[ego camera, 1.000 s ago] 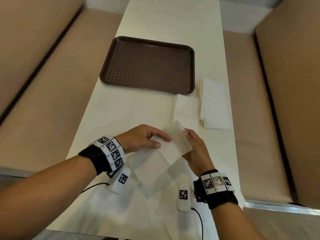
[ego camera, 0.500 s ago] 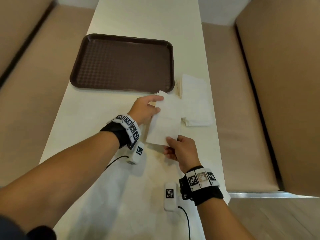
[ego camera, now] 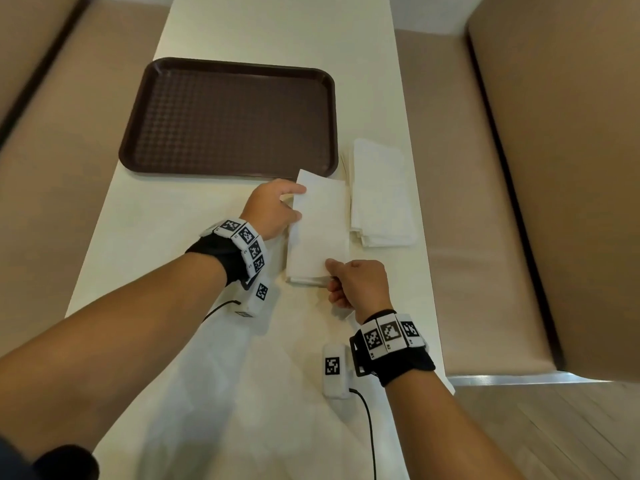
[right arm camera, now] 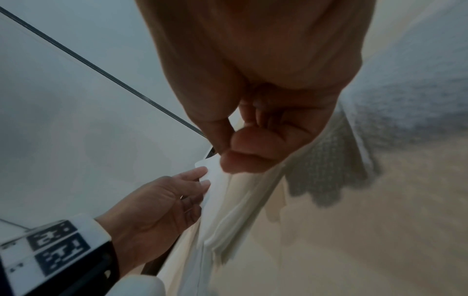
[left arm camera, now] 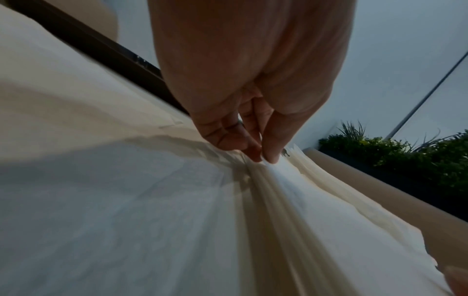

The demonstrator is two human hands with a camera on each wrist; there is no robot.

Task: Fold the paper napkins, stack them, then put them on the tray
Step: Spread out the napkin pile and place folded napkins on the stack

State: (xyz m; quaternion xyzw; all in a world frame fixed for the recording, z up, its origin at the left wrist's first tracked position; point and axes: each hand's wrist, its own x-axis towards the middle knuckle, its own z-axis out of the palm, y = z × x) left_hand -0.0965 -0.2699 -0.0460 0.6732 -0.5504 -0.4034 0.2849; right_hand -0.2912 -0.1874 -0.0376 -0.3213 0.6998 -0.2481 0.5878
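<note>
A folded white napkin (ego camera: 320, 223) lies over a low stack of folded napkins (ego camera: 304, 280) on the table, just in front of the brown tray's (ego camera: 228, 119) near right corner. My left hand (ego camera: 273, 207) pinches the napkin's far left edge between thumb and fingers (left arm camera: 255, 152). My right hand (ego camera: 356, 282) pinches its near edge with thumb on top (right arm camera: 243, 160). A second pile of unfolded white napkins (ego camera: 381, 195) lies to the right, beside the stack.
The tray is bare inside. The pale table (ego camera: 173, 237) is narrow, with tan bench seats (ego camera: 467, 202) on both sides. A black cable (ego camera: 367, 420) runs from my right wrist unit along the table's near part.
Both hands carried the folded napkin away from me toward the tray and lowered it onto the stack of folded napkins. The head view shifted forward with them.
</note>
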